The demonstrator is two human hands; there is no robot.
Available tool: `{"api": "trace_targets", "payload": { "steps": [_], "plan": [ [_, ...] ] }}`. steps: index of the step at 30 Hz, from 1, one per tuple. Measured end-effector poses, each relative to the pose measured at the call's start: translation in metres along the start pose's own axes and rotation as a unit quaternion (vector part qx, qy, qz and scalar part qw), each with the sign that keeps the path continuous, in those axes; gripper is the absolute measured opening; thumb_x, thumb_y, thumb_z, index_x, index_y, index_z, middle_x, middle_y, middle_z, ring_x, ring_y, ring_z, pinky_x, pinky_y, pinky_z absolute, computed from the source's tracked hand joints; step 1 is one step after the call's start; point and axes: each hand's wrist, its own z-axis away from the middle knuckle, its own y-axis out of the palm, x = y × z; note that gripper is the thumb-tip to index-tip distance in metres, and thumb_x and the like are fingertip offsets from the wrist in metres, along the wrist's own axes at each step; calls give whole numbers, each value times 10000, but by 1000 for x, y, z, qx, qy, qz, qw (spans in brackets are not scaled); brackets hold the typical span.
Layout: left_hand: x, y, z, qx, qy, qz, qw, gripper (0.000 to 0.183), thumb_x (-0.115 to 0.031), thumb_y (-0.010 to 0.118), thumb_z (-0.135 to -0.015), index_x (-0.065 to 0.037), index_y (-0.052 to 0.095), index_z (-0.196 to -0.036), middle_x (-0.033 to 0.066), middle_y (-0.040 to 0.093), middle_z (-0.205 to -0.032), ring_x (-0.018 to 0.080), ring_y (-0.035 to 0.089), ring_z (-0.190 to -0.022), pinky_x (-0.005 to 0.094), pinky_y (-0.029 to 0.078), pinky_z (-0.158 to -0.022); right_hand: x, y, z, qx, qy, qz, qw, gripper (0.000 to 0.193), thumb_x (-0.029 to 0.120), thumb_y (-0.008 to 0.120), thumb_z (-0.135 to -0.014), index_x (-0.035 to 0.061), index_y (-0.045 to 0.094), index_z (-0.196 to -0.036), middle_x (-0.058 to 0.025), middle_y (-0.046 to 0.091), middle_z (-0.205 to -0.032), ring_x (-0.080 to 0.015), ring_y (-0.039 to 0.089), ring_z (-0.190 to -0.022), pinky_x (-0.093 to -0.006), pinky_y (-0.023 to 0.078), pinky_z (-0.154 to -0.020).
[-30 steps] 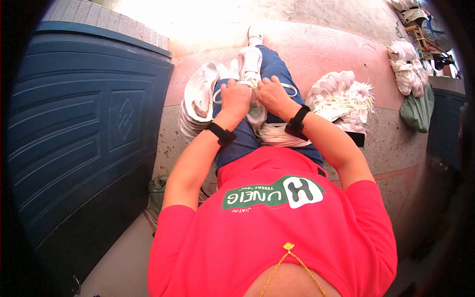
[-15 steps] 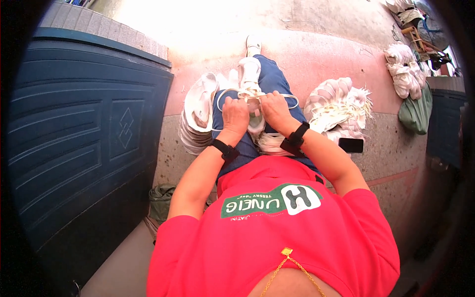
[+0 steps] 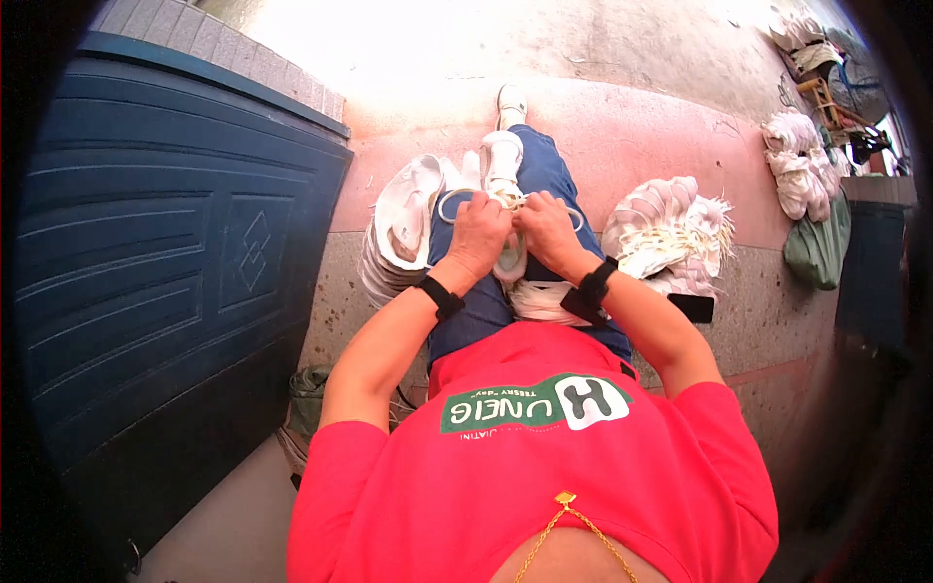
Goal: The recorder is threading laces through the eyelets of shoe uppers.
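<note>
A white shoe upper (image 3: 501, 160) lies over my thighs, partly covered by my hands. My left hand (image 3: 482, 235) is closed on a pale shoelace (image 3: 444, 202), which bends out in a loop beside it. Close by on the right, my right hand (image 3: 550, 233) pinches the lace too, with another loop past its knuckles. The fingertips of both hands nearly meet over the upper, and the exact crossing of the lace between them is hard to see. Against my left leg stands a stack of white shoe uppers (image 3: 403, 219).
Right of my legs lies a pile of laced white uppers (image 3: 661, 223), with a black phone (image 3: 691, 308) beside it. A dark blue panelled door (image 3: 165, 233) stands at left. Farther right are more white bundles (image 3: 799, 160) and a green bag (image 3: 819, 243).
My hands have drawn closer together over the shoe upper, and the lace loops at both sides look smaller. The whole view has shifted slightly.
</note>
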Motion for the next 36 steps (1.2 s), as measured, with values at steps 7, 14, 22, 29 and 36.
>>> {"api": "trace_targets", "payload": {
  "steps": [7, 14, 22, 29, 36],
  "plan": [
    [28, -33, -59, -89, -235, 399, 882, 161, -140, 571, -761, 13, 619, -765, 150, 602, -671, 231, 584, -604, 295, 436, -540, 6, -24, -38, -209, 146, -238, 937, 44, 48, 594, -721, 12, 579, -740, -122, 486, -685, -266, 493, -660, -350, 388, -575],
    [135, 34, -52, -8, -280, 384, 880, 358, -82, 536, -754, -1, 504, -1102, 185, 582, -980, 267, 566, -904, 324, 441, -767, -42, -36, -64, -112, 198, -220, 949, 246, 95, 571, -781, 3, 542, -1008, -111, 514, -776, -203, 497, -666, -293, 417, -620],
    [176, 64, 10, 281, -330, 186, 882, 384, -241, 578, -719, -93, 499, -1065, 170, 570, -1003, 322, 541, -956, 404, 432, -810, -64, -46, -7, -102, 351, -232, 901, 392, 82, 515, -810, -20, 413, -1175, -46, 484, -667, -118, 457, -600, -257, 407, -569],
    [184, -47, 79, 51, -406, -18, 912, 230, -263, 579, -726, -33, 578, -740, 179, 590, -681, 397, 559, -646, 454, 463, -580, 2, -16, -29, 42, 238, -335, 911, 237, 106, 533, -794, -12, 540, -999, -168, 592, -863, -234, 581, -770, -304, 452, -678],
    [112, -152, 81, -132, -504, 321, 791, 220, -102, 591, -666, 36, 457, -558, 106, 415, -466, 69, 415, -491, 297, 372, -447, 151, -13, -57, 4, -81, -284, 956, 439, 188, 646, -734, 14, 469, -1096, -164, 571, -887, -292, 556, -809, -315, 449, -699]
  ]
}}
